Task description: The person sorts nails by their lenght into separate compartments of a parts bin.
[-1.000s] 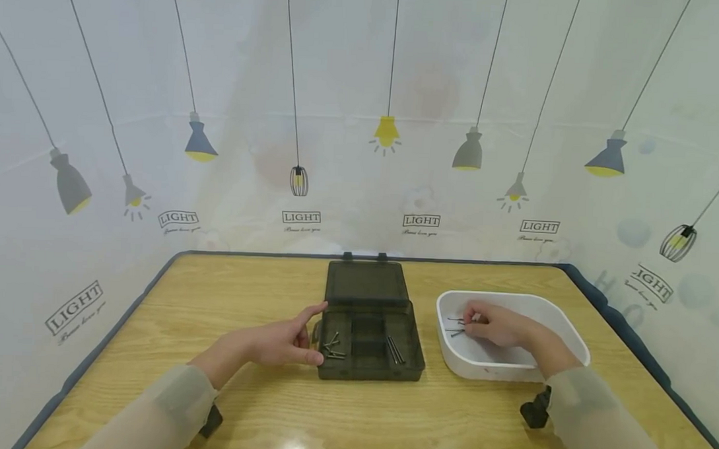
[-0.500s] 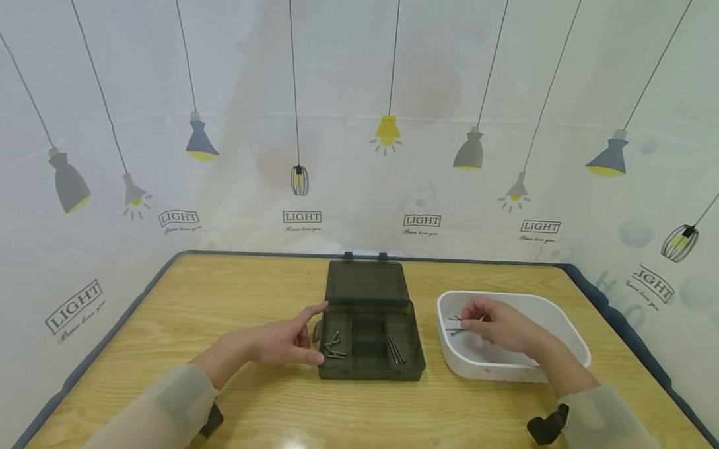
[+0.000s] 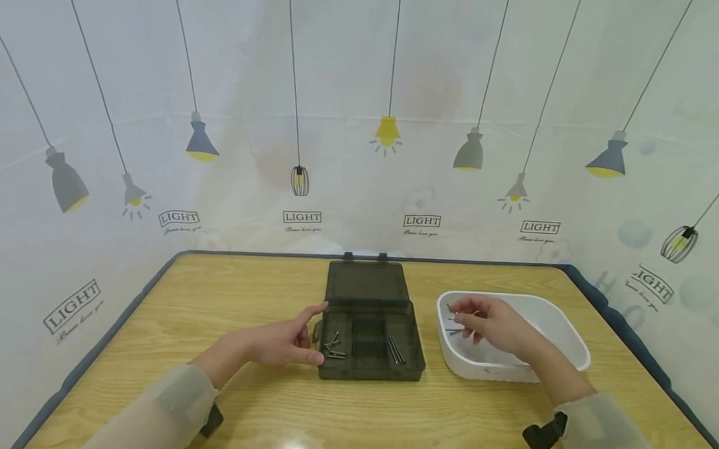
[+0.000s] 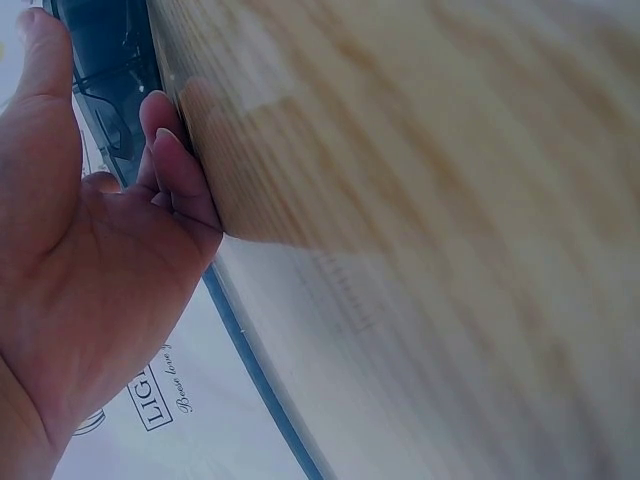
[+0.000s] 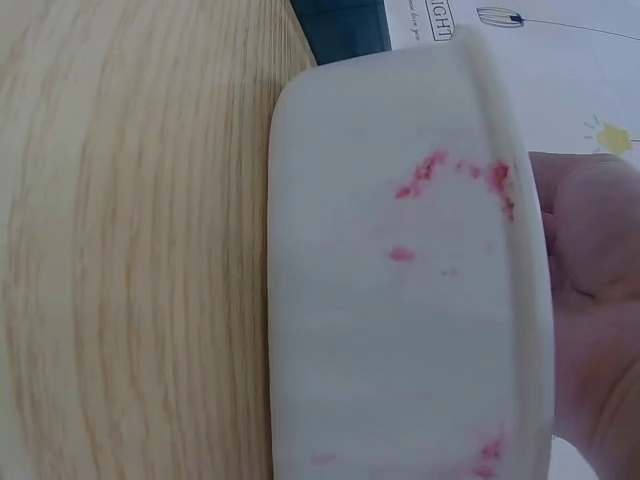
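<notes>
In the head view my left hand (image 3: 281,341) touches the left side of a dark see-through compartment box (image 3: 369,369), index finger and thumb stretched out. Its lid (image 3: 366,282) lies back. Short screws (image 3: 334,346) are in the left compartment, and longer screw-like pieces (image 3: 395,350) in the right one. My right hand (image 3: 495,325) is over the left part of a white tray (image 3: 479,369), its fingertips pinching a small thin screw (image 3: 450,309). More thin metal pieces (image 3: 454,331) lie below those fingers. In the right wrist view the tray wall hides the fingertips.
Both stand on a wood-grain table (image 3: 258,406), the tray right of the box with a narrow gap between. A printed curtain (image 3: 352,85) hangs behind and on the sides. Red smears (image 5: 430,175) mark the tray's outer wall.
My right hand has shifted slightly left inside the tray, and its fingers have come up from the metal pieces with a screw. My left hand and the box have stayed put.
</notes>
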### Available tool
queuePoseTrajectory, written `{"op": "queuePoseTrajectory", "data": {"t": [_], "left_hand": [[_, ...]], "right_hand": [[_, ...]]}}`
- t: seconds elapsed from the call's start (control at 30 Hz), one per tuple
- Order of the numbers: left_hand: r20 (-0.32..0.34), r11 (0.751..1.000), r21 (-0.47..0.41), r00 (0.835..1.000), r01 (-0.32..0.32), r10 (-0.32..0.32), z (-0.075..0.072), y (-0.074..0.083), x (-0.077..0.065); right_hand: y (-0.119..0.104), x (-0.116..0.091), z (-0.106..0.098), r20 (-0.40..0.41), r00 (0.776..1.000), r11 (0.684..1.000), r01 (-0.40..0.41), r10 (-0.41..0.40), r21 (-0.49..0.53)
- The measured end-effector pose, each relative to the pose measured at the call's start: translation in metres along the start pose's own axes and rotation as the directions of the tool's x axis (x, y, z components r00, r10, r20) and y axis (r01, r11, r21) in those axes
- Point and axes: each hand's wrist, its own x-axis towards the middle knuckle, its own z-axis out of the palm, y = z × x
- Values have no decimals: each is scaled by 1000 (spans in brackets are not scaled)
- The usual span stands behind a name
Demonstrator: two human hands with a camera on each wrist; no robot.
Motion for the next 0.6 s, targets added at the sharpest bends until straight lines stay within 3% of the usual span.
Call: {"op": "queuePoseTrajectory", "data": {"t": [0.2,0.6], "left_hand": [[-6,1000,6,1000,5,-5,0,2,0],[-9,1000,15,1000,9,-9,0,2,1]], "right_hand": [[-8,-1,4,-35,999,1000,13,-13,-12],[-22,0,15,-19,1000,997,19,-17,80]]}}
